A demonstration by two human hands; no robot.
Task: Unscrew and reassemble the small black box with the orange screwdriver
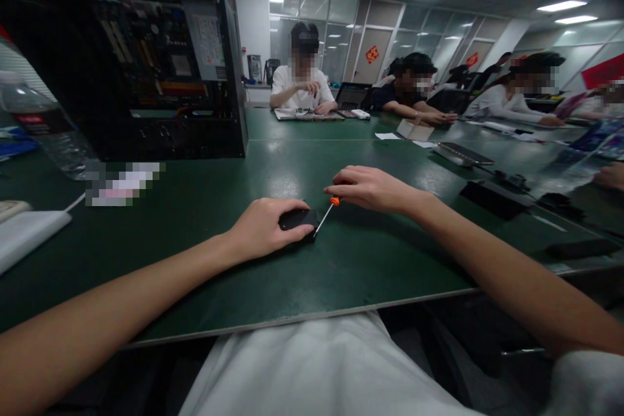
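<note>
A small black box-like device [296,218], its exact kind unclear, lies on the green table [370,260]. My left hand [266,227] is closed around it, thumb along the near side and fingers over the far side. In my right hand [368,188] is a screwdriver [324,218] with an orange handle and a thin metal shaft. The shaft slants down to the left, and its tip meets the right end of the black device. Most of the handle is hidden behind my fingers.
An opened computer case [234,78] stands at the left, beside a plastic bottle [49,123]. A white device [29,234] sits at the left edge. Black parts [497,200] lie to the right. People [302,81] work across the table.
</note>
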